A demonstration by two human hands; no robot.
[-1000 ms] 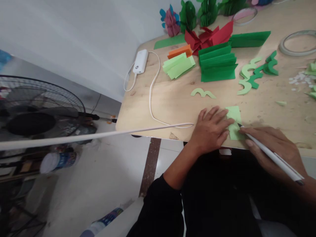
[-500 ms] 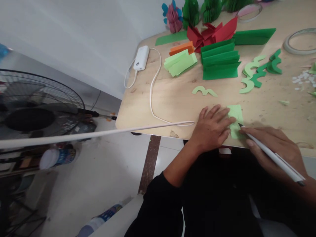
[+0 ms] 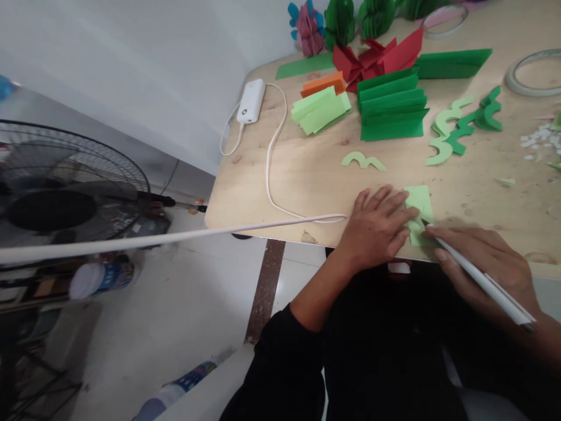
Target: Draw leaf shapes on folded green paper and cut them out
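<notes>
Flat on the table near its front edge lies a small light green piece of paper (image 3: pixel 418 202). My left hand (image 3: pixel 374 228) rests beside it with fingers spread, the fingertips pressing on its left side. In my right hand (image 3: pixel 491 263) is a white pen (image 3: pixel 475 275), its dark tip touching the paper's right half. A faint curved line shows on the paper near the tip. Just beyond, a wavy light green paper cutout (image 3: pixel 363 160) lies on the wood.
Behind stand folded dark green paper (image 3: pixel 392 117), light green folded paper (image 3: pixel 322 110), an orange strip (image 3: pixel 324 83) and red folded paper (image 3: pixel 401 55). More wavy cutouts (image 3: pixel 442 131) and a tape roll (image 3: pixel 511 79) are to the right. A white cable (image 3: pixel 268 169) crosses the left side.
The pen tip and my right hand have shifted very slightly left on the paper. My left hand stays in place.
</notes>
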